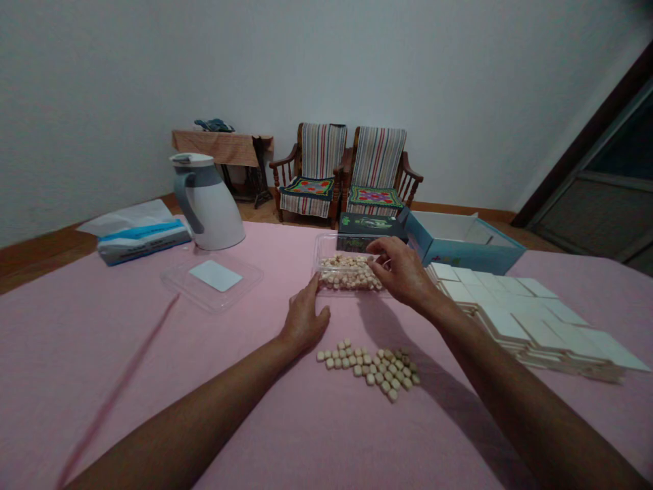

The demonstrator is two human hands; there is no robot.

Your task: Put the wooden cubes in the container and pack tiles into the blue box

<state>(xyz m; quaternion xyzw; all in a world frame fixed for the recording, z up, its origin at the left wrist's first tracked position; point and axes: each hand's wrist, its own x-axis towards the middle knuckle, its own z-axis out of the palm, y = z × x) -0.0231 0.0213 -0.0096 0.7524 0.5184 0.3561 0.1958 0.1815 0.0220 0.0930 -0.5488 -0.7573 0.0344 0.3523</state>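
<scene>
A clear plastic box [324,246] full of small pale wooden cubes [347,272] stands on the pink cloth in front of me. My left hand [305,318] lies at its near left corner, fingers stretched out against the wall and thumb apart. Over the right part of the box, my right hand [400,272] has its fingers curled and the thumb close to the fingertips, among the cubes. Whatever is between those fingertips is too small to make out. Nearer to me, several loose wooden cubes [375,366] lie in a flat cluster between my forearms.
To the left lie a clear plastic lid [176,278] with a white label and a tissue pack [145,241], beside a white-grey jug [219,211]. Stacked white square tiles [510,299], a blue open box [474,255] and a dark box [370,223] stand right and behind. Two chairs [321,146] are beyond.
</scene>
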